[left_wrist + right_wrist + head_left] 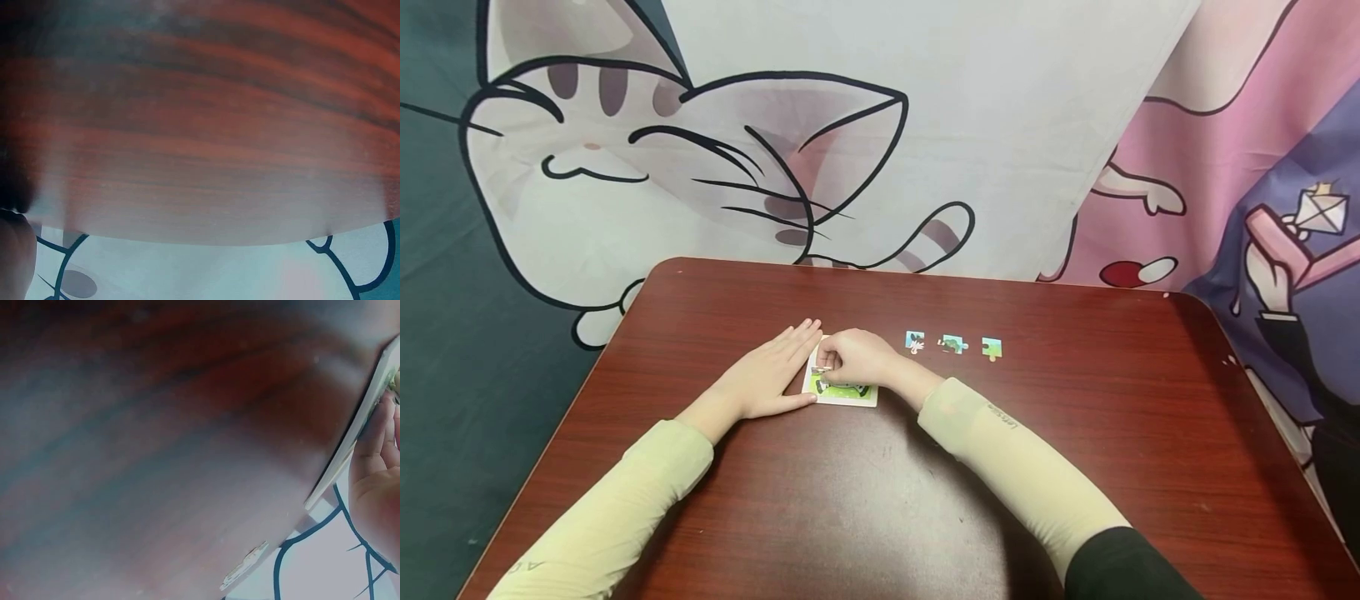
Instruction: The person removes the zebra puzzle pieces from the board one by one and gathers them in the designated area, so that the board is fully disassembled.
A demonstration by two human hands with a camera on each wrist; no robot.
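While a printed cloth point(1000, 150) hangs behind everything, its smiling cat point(602, 158) at 11 o'clock, a red-brown, wood-grained table point(1150, 433) spreads out in front. Two pale sleeves reach across it, the left sleeve point(602, 508) from 8 o'clock and the right sleeve point(1022, 458) from 4 o'clock. The left hand point(771, 371) lies at the 9 o'clock side of a puzzle board point(850, 403), its grip wide, fingers straight toward between 1 and 2 o'clock, thumb tip touching the board's 7 o'clock corner. The right hand point(865, 357) is over the board, its grip narrow: curled fingers and thumb pinch a puzzle piece point(818, 369), mostly hidden. The board, white-rimmed and green toward 6 o'clock, rests slightly toward 10 o'clock from the table's middle. Between 2 and 3 o'clock of it, three loose pieces lie in a row, apart from one another: a blue piece point(915, 341), a blue-and-green piece point(954, 344) and a mostly yellow-green piece point(992, 347), its knob at 6 o'clock.
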